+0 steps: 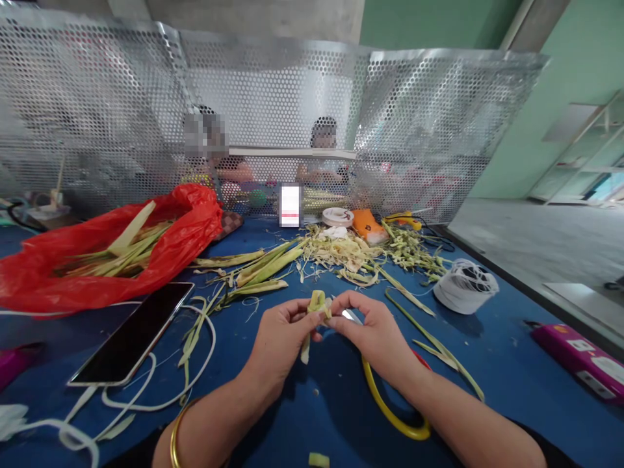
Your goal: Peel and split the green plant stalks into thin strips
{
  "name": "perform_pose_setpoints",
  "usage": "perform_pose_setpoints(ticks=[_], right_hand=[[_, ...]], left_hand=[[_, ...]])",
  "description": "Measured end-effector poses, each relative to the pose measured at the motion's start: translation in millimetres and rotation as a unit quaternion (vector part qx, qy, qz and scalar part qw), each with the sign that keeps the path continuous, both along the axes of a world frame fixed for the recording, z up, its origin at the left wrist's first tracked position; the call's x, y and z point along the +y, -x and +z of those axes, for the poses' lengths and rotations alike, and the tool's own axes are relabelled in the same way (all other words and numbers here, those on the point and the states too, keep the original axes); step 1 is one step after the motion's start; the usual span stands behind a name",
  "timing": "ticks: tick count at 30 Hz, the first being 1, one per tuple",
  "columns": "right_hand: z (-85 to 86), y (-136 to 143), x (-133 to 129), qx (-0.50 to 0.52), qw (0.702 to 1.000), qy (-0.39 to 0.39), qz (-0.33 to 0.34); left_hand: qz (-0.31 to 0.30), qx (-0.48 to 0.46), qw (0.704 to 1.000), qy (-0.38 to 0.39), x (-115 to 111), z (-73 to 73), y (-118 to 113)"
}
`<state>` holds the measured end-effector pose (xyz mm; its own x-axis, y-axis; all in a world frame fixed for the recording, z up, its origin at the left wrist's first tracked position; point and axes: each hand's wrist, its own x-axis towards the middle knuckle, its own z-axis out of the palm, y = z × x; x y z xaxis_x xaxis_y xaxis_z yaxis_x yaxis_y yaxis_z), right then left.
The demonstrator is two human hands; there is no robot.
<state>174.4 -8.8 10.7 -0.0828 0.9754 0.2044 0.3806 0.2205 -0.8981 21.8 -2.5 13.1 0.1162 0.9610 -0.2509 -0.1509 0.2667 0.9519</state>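
Note:
A small folded strip of pale green leaf [318,301] is held up over the middle of the table. My left hand [283,338] is closed on it, thumb against fingers, and a loose pale end hangs below. The thumb and forefinger of my right hand [370,331] pinch the same strip from the right. Scissors [390,413] with a yellow handle loop sit under my right hand; a bit of metal shows between its fingers, but I cannot tell how firmly they are held. A short cut leaf piece [318,460] lies at the near edge.
On the blue table [468,344], a red bag [195,221] of leaves and a phone [131,338] with white cables lie left. Leaf strips [268,266] and scraps [341,253] spread beyond my hands. A white string spool [465,289] stands right. Behind the perforated screen [414,117] sit two people.

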Motion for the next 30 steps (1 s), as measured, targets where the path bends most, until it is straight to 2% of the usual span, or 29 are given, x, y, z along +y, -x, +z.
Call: perform_pose_setpoints(ticks=[5,11,16,20,22,27,30], right_hand=[[-1.7,0,-2,-0.058,0.997,-0.033,-0.032],[-0.5,-3,2,0.005,0.999,-0.044,-0.025],[-1.3,-4,4,0.041,0.999,0.019,-0.018],[-0.4,-3,3,0.088,0.994,0.063,-0.009],[0.3,-3,3,0.082,0.995,0.048,-0.031],[-1.0,-5,4,-0.004,0.997,-0.048,-0.061],[-3.4,-7,5,-0.021,0.997,-0.046,-0.052]], left_hand=[[0.003,-0.068,0.995,0.079,2,-5.4,0],[0.011,0.016,1.0,0.003,1,0.1,0],[0.023,0.06,0.996,-0.055,0,4.5,-1],[0.021,0.078,0.995,-0.051,-1,5.4,0],[0.024,0.075,0.996,-0.046,-1,5.3,-1],[0.031,0.061,0.996,-0.051,0,4.9,-3],[0.031,0.069,0.995,-0.058,0,4.8,-3]])
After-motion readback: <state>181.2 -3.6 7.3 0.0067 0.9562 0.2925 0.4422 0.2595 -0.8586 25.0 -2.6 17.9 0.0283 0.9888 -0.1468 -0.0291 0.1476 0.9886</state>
